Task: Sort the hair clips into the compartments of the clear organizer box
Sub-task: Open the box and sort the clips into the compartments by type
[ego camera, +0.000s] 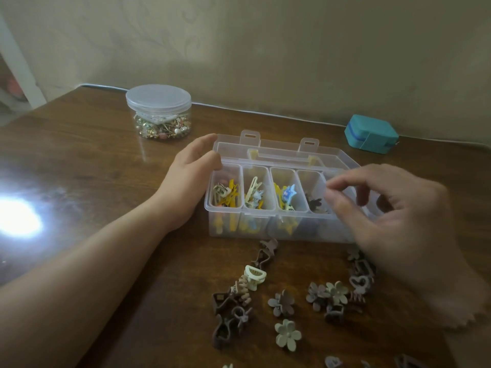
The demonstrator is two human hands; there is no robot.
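Observation:
The clear organizer box (240,208) stands open in the middle of the brown table, its lid folded back. Its left compartments hold yellow, cream and blue clips, among them a blue star clip (289,193); the fourth holds brown clips (314,204). My left hand (188,171) grips the box's far left corner, thumb on the rim. My right hand (393,208) hovers over the box's right end and hides it, its fingers loosely bent with nothing visible between thumb and forefinger. Several loose brown and cream clips lie in front of the box, including a cream flower clip (287,334) and a cream claw clip (254,277).
A round lidded jar (158,112) of small trinkets stands at the back left. A teal case (371,134) sits at the back right by the wall. A white cable (265,112) runs along the table's far edge. Bright glare (18,219) lies on the table at the left.

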